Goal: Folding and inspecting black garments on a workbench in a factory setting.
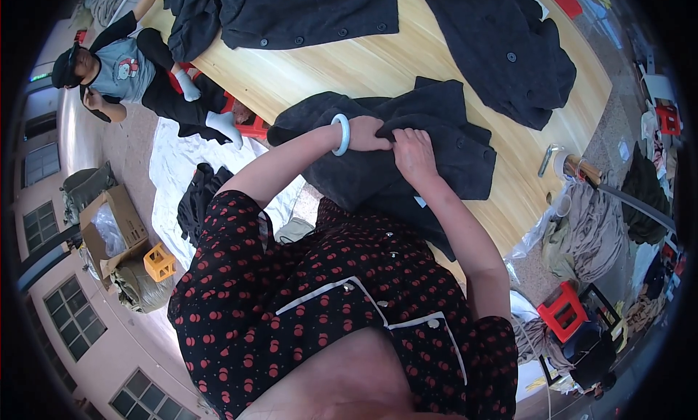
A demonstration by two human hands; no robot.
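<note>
A dark, buttoned jacket [342, 174] lies rumpled on the wooden table in front of me, part of it hanging over the near edge. My left hand [369, 134], with a pale bangle at the wrist, pinches a fold of its cloth. Close beside it, my right hand [414, 152] grips the same fold with bent fingers. The two hands almost meet over the middle of the jacket. What lies under the fingertips is hidden by the cloth and the hands.
Two more dark buttoned garments, one at the back [309, 16] and one at far right [502, 53], lie on the table [269, 74]. A container with tools [563, 164] stands at its right edge. Another person [123, 74] sits at left; a red stool [562, 311] is at right.
</note>
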